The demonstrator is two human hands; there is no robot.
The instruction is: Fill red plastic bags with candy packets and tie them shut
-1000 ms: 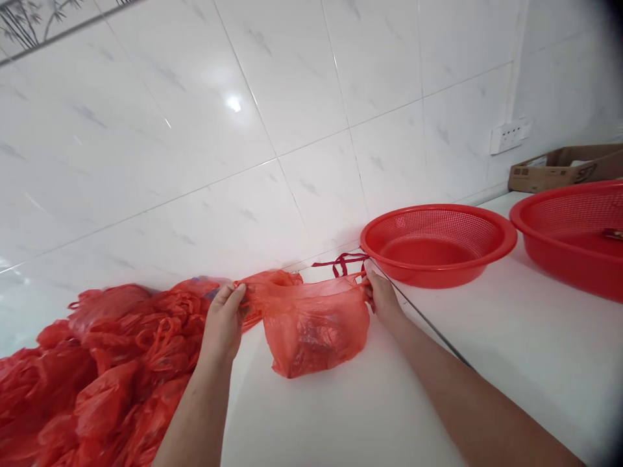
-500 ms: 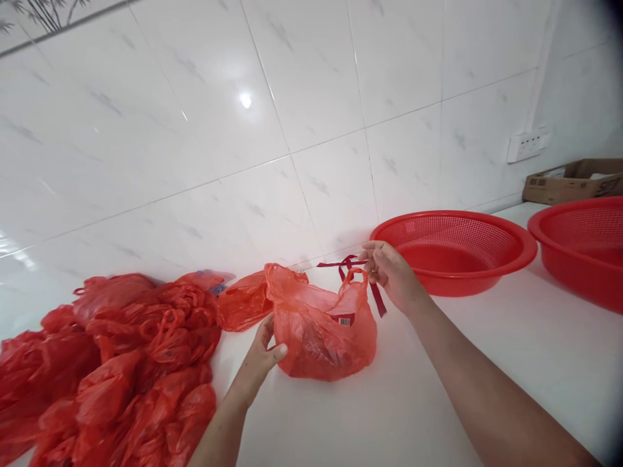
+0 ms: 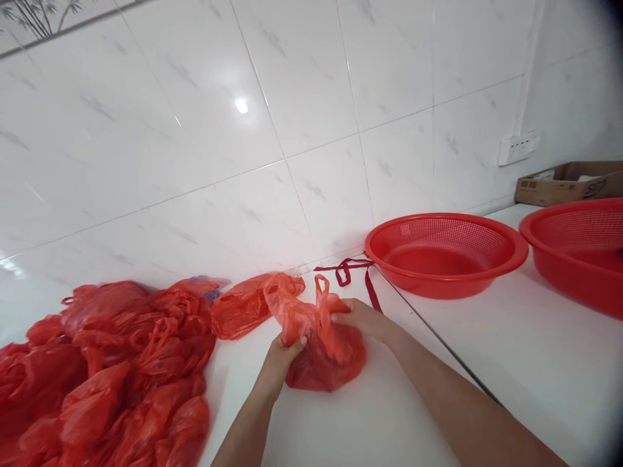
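A tiled food-preparation room, likely a commercial kitchen or shop backroom, was pictured. Glossy white marbled wall tiles were seen above a white counter, on which red strainer basins, a heap of red bags and a carton were laid out below a socket.

Red bag, red baskets, white tiles.
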